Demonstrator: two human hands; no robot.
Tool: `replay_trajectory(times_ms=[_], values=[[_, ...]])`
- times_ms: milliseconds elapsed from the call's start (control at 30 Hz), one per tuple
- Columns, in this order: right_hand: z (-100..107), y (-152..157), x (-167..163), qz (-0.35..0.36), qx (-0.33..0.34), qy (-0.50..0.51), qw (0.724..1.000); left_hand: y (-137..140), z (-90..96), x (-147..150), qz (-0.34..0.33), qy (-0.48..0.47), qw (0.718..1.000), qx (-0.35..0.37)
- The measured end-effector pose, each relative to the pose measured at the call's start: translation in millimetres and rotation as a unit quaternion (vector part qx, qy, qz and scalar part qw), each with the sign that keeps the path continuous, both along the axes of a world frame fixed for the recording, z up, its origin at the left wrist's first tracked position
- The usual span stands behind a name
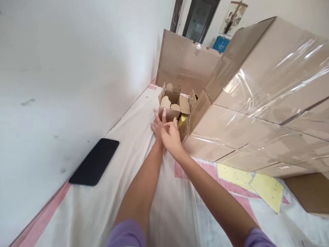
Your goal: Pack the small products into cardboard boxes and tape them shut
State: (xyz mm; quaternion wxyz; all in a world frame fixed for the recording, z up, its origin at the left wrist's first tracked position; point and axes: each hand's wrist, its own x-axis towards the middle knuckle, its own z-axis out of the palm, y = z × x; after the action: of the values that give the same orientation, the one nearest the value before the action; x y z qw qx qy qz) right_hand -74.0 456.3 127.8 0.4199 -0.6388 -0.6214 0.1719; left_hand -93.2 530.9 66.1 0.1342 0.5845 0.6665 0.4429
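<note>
A small open cardboard box (170, 115) stands on the cloth, its torn flaps sticking up. My left hand (157, 127) lies against the near left side of this box with its fingers spread. Crossing just over its wrist side, my right hand (171, 138) has its thumb and fingers curled together in front of the box; anything between them is too small or hidden to make out. Right beside those fingers, a yellow packet (182, 120) shows partly between the small box and another narrow opened carton (192, 99).
Large taped cardboard boxes (259, 120) are stacked along the right. An upright cardboard panel (187, 65) stands behind the small box. A white wall (77, 68) runs along the left, with a black phone-like slab (95, 163) by it. Yellow patches (268, 190) mark the cloth.
</note>
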Motion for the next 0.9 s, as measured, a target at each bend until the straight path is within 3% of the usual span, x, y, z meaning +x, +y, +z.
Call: replay_trajectory(times_ms=[133,267,333,533,700,900], values=[[17.2,25.4,0.4,-0.043,-0.038,-0.173,0.983,15.4,-3.5,-16.9,0.044,-0.036,0.998,-0.031],[42.8,51.9,-5.2,-0.087,-0.161,-0.344,0.921,19.4,-7.2,-26.1,0.018,-0.055,0.997,-0.055],[50.5,64.4,-8.3,-0.124,-0.192,-0.352,0.908,18.5,-7.9,-27.8,0.016,-0.049,0.997,-0.06],[54.8,92.7,-6.3,-0.22,-0.2,-0.309,0.903,16.3,-7.6,-30.3,-0.02,-0.043,0.997,-0.067],[55.1,112.3,-2.1,-0.253,-0.247,-0.267,0.897,21.2,-7.4,-32.2,-0.049,-0.066,0.994,-0.077],[42.4,120.3,6.7,-0.245,-0.176,-0.262,0.917,29.3,-8.0,-36.6,-0.092,-0.072,0.991,-0.066]])
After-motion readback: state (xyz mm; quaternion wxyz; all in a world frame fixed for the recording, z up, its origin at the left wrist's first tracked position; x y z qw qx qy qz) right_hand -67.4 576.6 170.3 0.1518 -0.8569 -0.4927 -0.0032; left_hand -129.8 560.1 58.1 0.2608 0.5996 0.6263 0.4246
